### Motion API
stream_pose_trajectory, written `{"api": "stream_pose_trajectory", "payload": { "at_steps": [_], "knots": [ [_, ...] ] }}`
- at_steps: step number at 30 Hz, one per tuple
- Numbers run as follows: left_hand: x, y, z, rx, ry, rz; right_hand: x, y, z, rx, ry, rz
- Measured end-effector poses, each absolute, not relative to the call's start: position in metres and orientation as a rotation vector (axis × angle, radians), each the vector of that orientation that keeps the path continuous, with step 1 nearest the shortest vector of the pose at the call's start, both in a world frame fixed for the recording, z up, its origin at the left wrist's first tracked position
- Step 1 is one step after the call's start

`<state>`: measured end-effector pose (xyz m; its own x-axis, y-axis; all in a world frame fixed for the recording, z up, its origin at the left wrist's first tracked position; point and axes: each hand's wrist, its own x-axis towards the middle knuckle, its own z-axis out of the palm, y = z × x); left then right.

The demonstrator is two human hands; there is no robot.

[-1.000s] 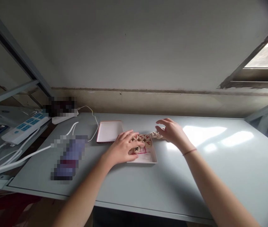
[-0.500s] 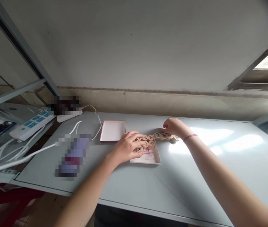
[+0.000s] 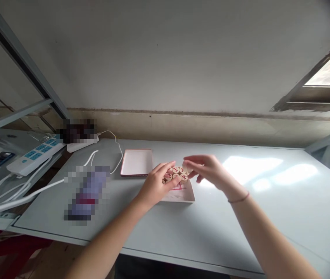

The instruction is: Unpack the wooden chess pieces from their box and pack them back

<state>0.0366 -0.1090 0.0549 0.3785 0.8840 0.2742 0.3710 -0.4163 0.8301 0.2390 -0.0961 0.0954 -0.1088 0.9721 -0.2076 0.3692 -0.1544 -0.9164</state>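
Note:
An open shallow box (image 3: 186,197) holds several round Chinese chess pieces (image 3: 177,176), pale with red characters, crowded toward its far side. My left hand (image 3: 156,186) lies over the box's left part, fingers and thumb spread apart around the pieces and covering some of them. At the box's far right corner, my right hand (image 3: 208,170) has its fingers curled, with a pale, blurred Chinese chess piece (image 3: 184,166) at the fingertips. Its exact grip is partly hidden. The table just behind this hand is out of sight.
Left of the box lies an open lid (image 3: 137,162) with a white inside. Farther left are a pixelated purple item (image 3: 90,190), white cables (image 3: 39,190) and a power strip (image 3: 33,155). The wall (image 3: 159,128) bounds the grey table (image 3: 240,224) at the back.
My right hand has moved left and nearer, from the row of pieces beside the box to the box's corner. My left thumb has shifted up against the pieces. The row is no longer visible.

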Motion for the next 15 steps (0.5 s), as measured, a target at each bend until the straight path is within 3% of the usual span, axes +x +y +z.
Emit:
{"api": "stream_pose_trajectory", "payload": {
  "at_steps": [4,15],
  "knots": [
    [0.043,-0.115,0.056,1.804,1.009,0.965,0.218,-0.120,0.083,-1.436,-1.469,1.433],
    [0.045,-0.112,0.051,1.862,0.986,0.947,0.214,-0.123,0.065,-1.260,-1.338,1.448]
  ]
}}
